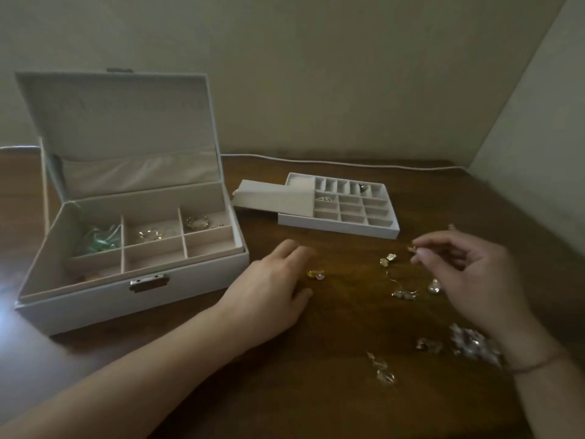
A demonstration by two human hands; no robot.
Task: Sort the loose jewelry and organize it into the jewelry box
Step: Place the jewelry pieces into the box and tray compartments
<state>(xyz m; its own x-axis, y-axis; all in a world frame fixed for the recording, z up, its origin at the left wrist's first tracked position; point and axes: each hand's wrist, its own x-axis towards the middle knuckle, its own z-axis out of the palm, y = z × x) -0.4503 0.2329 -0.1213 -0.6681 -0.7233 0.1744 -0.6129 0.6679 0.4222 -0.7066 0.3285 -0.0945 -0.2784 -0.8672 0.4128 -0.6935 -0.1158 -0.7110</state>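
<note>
So it's partway done I'd say. The jewelry box [133,248] sits open on the left of the counter [332,391], with a green piece and some gold bits in 3 of its back compartments, front ones look bare. The small divider tray [345,207] behind holds only a couple of pieces. Plenty of loose jewelry [399,289] is scattered between and under the hands. Left hand [272,286] lies flat, fingers relaxed, by a gold earring [315,274]. Right hand [468,274] is pinching a small gold piece [413,249]. Wall corner is close on the right, open wood near the front edge
</note>
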